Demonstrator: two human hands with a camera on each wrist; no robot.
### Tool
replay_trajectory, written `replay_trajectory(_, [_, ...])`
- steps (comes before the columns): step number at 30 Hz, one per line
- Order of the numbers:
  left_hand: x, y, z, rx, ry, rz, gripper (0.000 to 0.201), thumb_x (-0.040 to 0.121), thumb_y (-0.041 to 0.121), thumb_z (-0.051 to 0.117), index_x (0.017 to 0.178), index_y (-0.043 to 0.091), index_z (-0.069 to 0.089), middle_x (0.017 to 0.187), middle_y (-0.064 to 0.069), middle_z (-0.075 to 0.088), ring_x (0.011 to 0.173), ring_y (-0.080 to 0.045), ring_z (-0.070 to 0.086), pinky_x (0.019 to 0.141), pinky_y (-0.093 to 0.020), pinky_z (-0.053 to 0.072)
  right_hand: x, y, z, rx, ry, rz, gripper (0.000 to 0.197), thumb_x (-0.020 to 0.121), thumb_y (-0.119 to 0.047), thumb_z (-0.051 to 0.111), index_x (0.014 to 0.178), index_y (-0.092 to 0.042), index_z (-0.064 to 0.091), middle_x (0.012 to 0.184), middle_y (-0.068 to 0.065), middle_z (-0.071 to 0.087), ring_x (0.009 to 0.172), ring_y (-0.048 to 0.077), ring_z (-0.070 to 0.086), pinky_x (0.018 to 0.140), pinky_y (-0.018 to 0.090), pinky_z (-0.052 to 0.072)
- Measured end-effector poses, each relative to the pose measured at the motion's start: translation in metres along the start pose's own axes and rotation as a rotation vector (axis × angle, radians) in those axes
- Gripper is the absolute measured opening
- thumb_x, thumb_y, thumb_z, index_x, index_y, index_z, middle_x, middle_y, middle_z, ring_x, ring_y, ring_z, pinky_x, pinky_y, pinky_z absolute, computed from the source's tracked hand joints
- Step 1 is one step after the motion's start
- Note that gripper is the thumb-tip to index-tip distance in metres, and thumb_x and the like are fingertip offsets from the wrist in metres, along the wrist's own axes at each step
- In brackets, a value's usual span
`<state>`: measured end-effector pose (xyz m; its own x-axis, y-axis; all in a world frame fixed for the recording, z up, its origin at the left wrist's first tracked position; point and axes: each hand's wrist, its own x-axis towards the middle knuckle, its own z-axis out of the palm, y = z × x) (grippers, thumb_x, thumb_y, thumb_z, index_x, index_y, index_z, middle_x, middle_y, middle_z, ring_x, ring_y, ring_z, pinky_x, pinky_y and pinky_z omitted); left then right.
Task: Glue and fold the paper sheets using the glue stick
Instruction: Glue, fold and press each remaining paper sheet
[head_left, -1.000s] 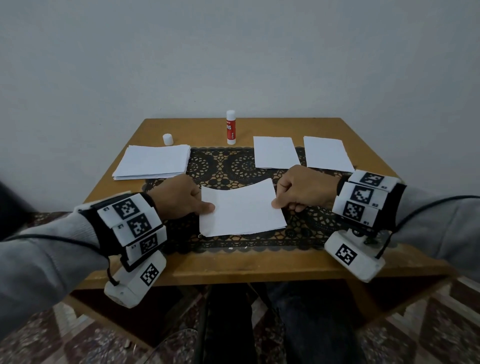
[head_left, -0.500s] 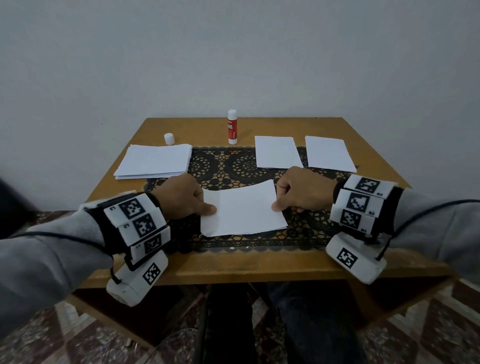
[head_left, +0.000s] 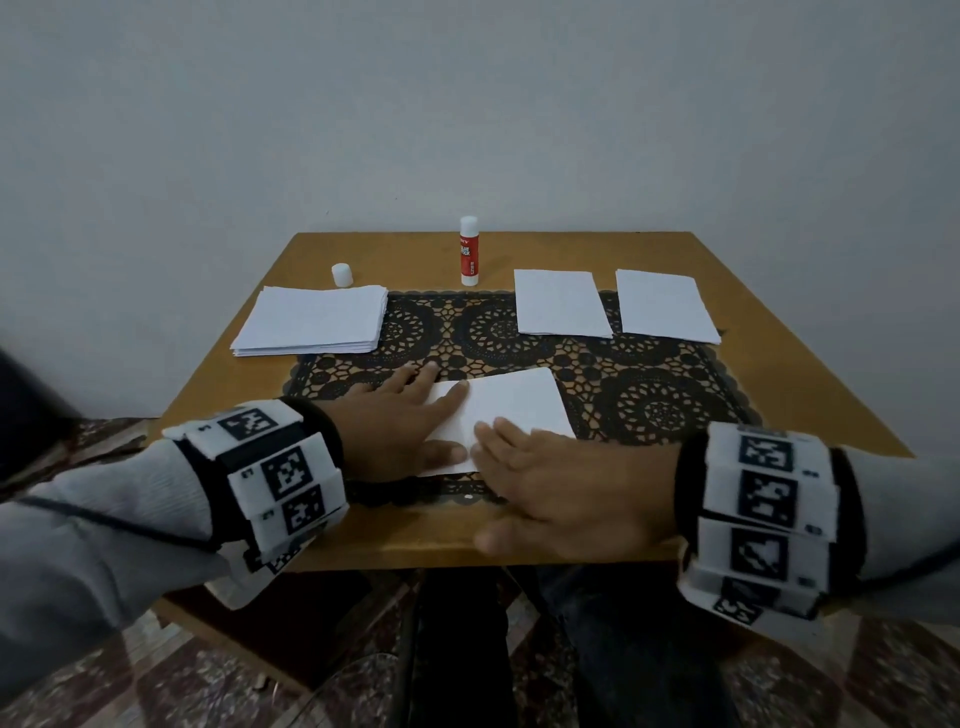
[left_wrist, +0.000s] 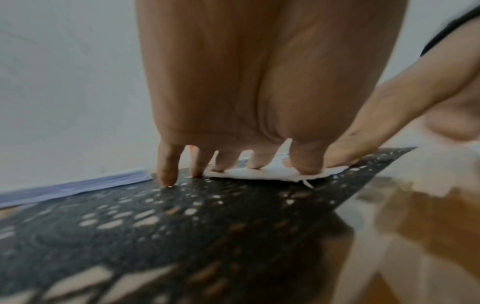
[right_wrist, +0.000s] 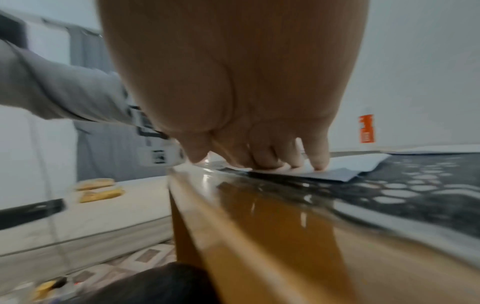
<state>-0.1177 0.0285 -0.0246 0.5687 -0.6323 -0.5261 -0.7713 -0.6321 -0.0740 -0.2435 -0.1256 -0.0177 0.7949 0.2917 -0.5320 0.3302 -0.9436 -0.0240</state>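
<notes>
Hands, left (head_left: 400, 421) and right (head_left: 550, 488), press flat on one folded sheet (head_left: 514, 402); two sheets (head_left: 561, 304) behind.

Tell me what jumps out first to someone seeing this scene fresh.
Both hands, left hand and right hand, press flat on a white paper sheet on the black lace mat near the table's front edge. Behind them, a red-and-white glue stick stands upright, uncapped, its small white cap off to the left.
</notes>
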Motion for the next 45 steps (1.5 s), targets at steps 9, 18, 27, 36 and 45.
replay_trajectory(9, [0.002,-0.004,0.006,-0.021,-0.01,0.025,0.075,0.092,0.065,0.017,0.147,0.033,-0.023,0.154,-0.004,-0.03,0.143,-0.023,-0.026,0.116,-0.052,-0.001,-0.014,0.012,0.009,0.015,-0.094,0.091,0.101,0.082,-0.075,0.012,0.149,-0.005,-0.021,0.155,0.011,-0.03,0.144,0.021,-0.026,0.121,0.037,-0.007])
replay_trajectory(18, [0.0,-0.001,0.002,-0.022,-0.038,0.004,0.076,0.093,0.064,0.02,0.147,0.032,-0.023,0.154,-0.005,-0.03,0.143,-0.023,-0.025,0.116,-0.053,0.0,0.02,0.028,-0.012,0.064,-0.039,0.126,0.091,0.093,-0.067,0.019,0.151,-0.007,-0.016,0.158,0.01,-0.024,0.147,0.023,-0.019,0.121,0.039,-0.001])
replay_trajectory(27, [-0.005,0.002,0.0,-0.029,-0.029,-0.009,0.076,0.093,0.064,0.02,0.148,0.031,-0.022,0.155,-0.005,-0.029,0.144,-0.023,-0.023,0.117,-0.053,0.001,0.028,0.055,-0.019,0.086,0.0,0.218,0.074,0.102,-0.049,0.023,0.152,-0.009,-0.015,0.159,0.006,-0.022,0.147,0.024,-0.016,0.121,0.042,0.004])
replay_trajectory(36, [-0.008,0.059,-0.005,-0.009,0.004,0.072,0.076,0.098,0.055,0.022,0.15,0.015,-0.017,0.155,-0.006,-0.025,0.144,-0.021,-0.022,0.119,-0.049,-0.003,0.029,0.072,-0.024,0.051,-0.044,0.257,0.096,0.092,-0.066,0.034,0.152,-0.01,-0.016,0.16,0.004,-0.022,0.148,0.025,-0.015,0.121,0.047,0.007])
replay_trajectory(45, [-0.009,-0.001,0.001,-0.045,-0.011,-0.084,0.077,0.096,0.059,0.015,0.148,0.017,-0.022,0.155,-0.001,-0.029,0.144,-0.017,-0.02,0.119,-0.048,0.0,0.025,0.075,-0.022,0.077,-0.033,0.235,0.096,0.091,-0.067,0.033,0.152,-0.012,-0.016,0.159,0.001,-0.022,0.148,0.022,-0.016,0.121,0.047,0.004])
